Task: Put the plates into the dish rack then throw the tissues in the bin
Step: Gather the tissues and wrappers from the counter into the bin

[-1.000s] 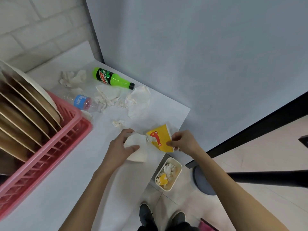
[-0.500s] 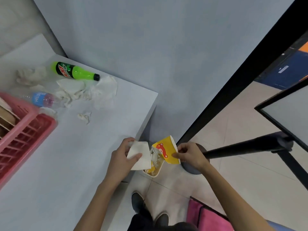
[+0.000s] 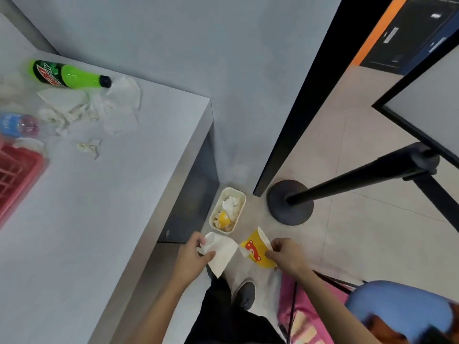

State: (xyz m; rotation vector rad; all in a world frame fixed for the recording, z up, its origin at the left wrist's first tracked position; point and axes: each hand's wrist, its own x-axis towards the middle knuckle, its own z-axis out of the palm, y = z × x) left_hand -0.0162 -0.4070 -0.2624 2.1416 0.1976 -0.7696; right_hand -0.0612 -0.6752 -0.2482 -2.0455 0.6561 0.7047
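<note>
While both hands hang above the floor short of the bin, the white tissue (image 3: 223, 255) sits pinched in the left hand (image 3: 191, 254), thumb on top and fingers curled beneath. That grip is clamped on the tissue near its upper corner, and most of the sheet hangs loose below and to the right of it. The yellow paper wrapper (image 3: 257, 250), printed with a red bear, is pinched at its edge by the right hand (image 3: 285, 254), so that grip is likewise closed on its load. The two items nearly meet between the grips. The bin (image 3: 231, 189), a small cream tub on the floor, stands just ahead of both grips, nearer the left one, and already holds white tissue and a yellow scrap.

Risk, as judged: the bin mouth is narrow and neither load hangs over it, so a release from here would land both on the floor tiles. The loose sheet may drift or catch the rim, and the tub looks fairly full, so a piece could slide off.

Pose: both forearms reach forward and down from the lower edge of the view, hands turned inward toward each other.

Further out, left of and beyond the left grip, the tabletop (image 3: 111, 207) carries a heap of crumpled tissues (image 3: 92, 105), one small scrap (image 3: 89, 146), a green bottle (image 3: 69, 75), a clear bottle (image 3: 17, 124) and a blurred corner of the red dish rack (image 3: 17, 170). No plates can be made out there. A black post base (image 3: 289, 202) stands ahead of the right grip.
</note>
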